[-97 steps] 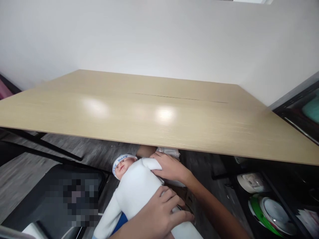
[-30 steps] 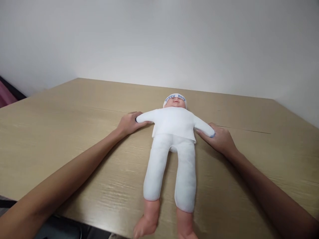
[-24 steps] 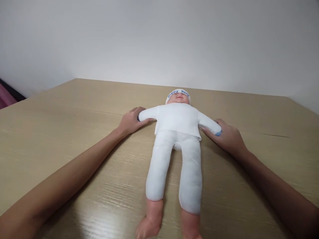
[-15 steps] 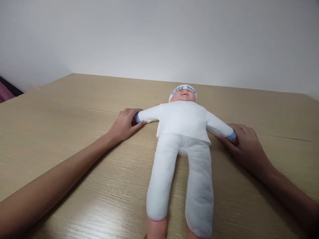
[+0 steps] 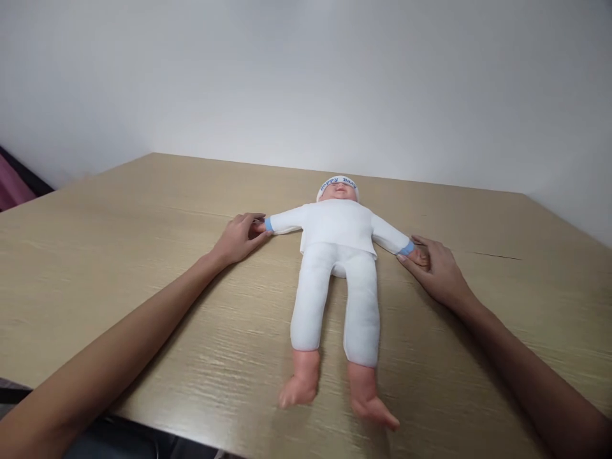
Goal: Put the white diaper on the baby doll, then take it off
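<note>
A pale wooden table (image 5: 143, 274) is standing against a white wall (image 5: 306, 76), and the doll (image 5: 337, 255) is lying face up at its middle. Your left hand (image 5: 239, 237) and right hand (image 5: 437, 271) are each pinching one doll hand, spreading its arms.

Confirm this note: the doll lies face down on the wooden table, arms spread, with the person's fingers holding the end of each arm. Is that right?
Not quite. The head view shows the doll lying face up, with its face and cap band visible. The rest holds: it is on the wooden table, arms spread, with the left hand and right hand holding the arm ends.
</note>
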A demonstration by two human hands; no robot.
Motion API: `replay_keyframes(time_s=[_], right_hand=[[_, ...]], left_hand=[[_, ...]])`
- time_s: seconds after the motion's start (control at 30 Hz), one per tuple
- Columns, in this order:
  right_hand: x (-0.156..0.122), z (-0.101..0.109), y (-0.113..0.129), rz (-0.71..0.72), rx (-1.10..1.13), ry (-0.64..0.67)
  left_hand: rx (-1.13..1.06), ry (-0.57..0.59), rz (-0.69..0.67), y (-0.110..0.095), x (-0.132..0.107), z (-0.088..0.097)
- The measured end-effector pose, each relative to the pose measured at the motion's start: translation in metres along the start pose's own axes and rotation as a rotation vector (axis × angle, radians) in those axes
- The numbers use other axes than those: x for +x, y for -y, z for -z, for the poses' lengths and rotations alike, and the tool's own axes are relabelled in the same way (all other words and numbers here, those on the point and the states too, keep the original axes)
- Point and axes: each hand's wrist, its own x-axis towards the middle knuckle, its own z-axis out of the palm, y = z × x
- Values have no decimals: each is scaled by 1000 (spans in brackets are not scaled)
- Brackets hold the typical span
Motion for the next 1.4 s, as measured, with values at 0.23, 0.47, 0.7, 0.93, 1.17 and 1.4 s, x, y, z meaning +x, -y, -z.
replay_keyframes(time_s=[0.23,0.47,0.7,0.93,1.17,1.4], right_hand=[[-13,15,-28,-97,85,3],[-11,11,-29,-95,98,-38],[-12,9,-29,-51,88,-38],[-10,8,-32,-39,94,-29],[-10,9,-32,-6,107,-29],[-7,3,-39,15,90,-47]], left_hand=[[4,-30,77,16,-7,12],[-9,-26,68,15,-2,8],[-13,-20,108,21,2,5],[-15,-23,142,20,3,3],[-26,-27,162,18,4,3],[-49,-44,190,15,0,2]])
